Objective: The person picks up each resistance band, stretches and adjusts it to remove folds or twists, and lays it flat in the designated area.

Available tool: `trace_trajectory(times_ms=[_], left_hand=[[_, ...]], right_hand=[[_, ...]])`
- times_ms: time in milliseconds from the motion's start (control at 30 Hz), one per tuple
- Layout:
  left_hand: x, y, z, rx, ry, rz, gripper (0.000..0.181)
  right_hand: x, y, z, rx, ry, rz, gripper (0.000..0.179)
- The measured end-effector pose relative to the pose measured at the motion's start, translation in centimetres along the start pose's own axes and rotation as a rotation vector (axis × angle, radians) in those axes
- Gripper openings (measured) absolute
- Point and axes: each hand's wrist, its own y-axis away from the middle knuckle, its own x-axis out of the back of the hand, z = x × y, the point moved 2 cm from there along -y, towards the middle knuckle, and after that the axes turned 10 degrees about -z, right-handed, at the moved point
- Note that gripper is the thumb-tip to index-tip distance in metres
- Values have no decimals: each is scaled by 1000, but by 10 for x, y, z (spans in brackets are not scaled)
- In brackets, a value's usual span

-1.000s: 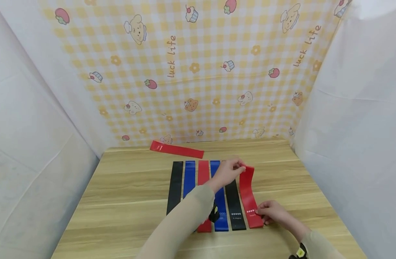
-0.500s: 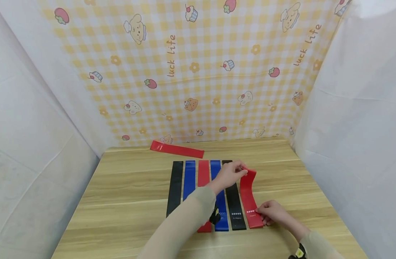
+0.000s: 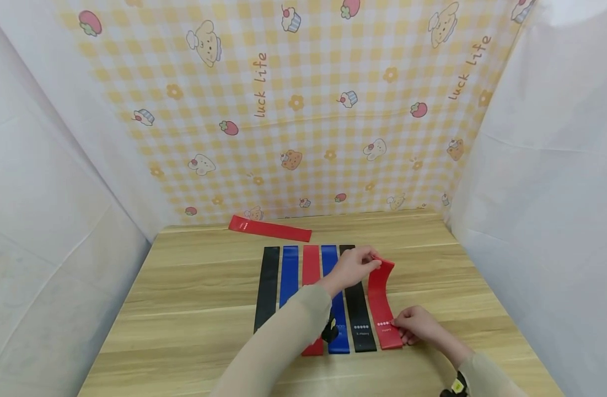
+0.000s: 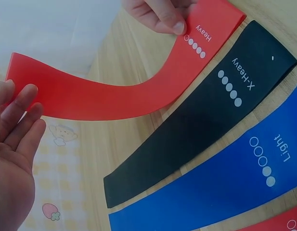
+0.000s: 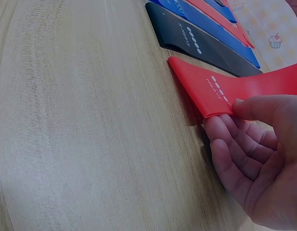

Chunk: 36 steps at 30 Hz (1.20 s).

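A red resistance band (image 3: 380,300) marked "Heavy" is stretched between my two hands at the right of a row of bands. My left hand (image 3: 354,266) pinches its far end, which rises off the table and curves in the left wrist view. At the near end, my right hand (image 3: 418,324) pinches the band's right edge beside the printed dots, thumb on top and fingers beneath. Just left of it lies a black "X-Heavy" band (image 4: 201,115), and beyond that a blue "Light" band (image 4: 220,178). My left forearm hides parts of the row.
Further left in the row lie another red band (image 3: 311,264), a blue band (image 3: 289,270) and a black band (image 3: 267,286). A separate red band (image 3: 270,229) lies crosswise at the back of the wooden table (image 3: 184,309). White cloth (image 3: 536,165) and a patterned backdrop (image 3: 303,132) enclose it.
My left hand has shifted slightly right with the far end of the red band, which is now more bent. My right hand has stayed almost in place.
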Motion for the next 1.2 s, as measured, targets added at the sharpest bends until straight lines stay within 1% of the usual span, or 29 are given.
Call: trace_trajectory(times_ms=[167,300,367,467,567,633,733,933,1000,1100,1200], left_hand=[[0,0,0,-7,5,-6,7],[-4,2,-4,0,-2,-9,6],[-7,5,-7,16,7,-16,6],[-14,8,-13,50,49,-27,7],[-18,11,-19,80,87,-23,7],[-20,12,-22,87,91,-14,7],[-21,13,-27,98,66,0,6],[-26,19,-41,146,-44,15,4],[-27,21,-45,157,-55,14,5],[-28,22,-49,149,-65,18,4],[-28,21,-48,123,-73,28,6]], right_hand=[[-1,-1,0,-4,8,0,23],[-1,-1,0,-16,29,11,23],[-1,-1,0,-25,42,16,22],[-1,-1,0,-33,53,22,21],[0,-3,1,-30,58,24,21],[0,-4,2,-27,60,24,21],[0,-6,3,-25,68,25,21],[0,-7,4,-23,79,30,20],[-1,-7,4,-18,80,29,20],[-1,-7,4,-13,79,26,20],[0,-7,4,-8,80,23,20]])
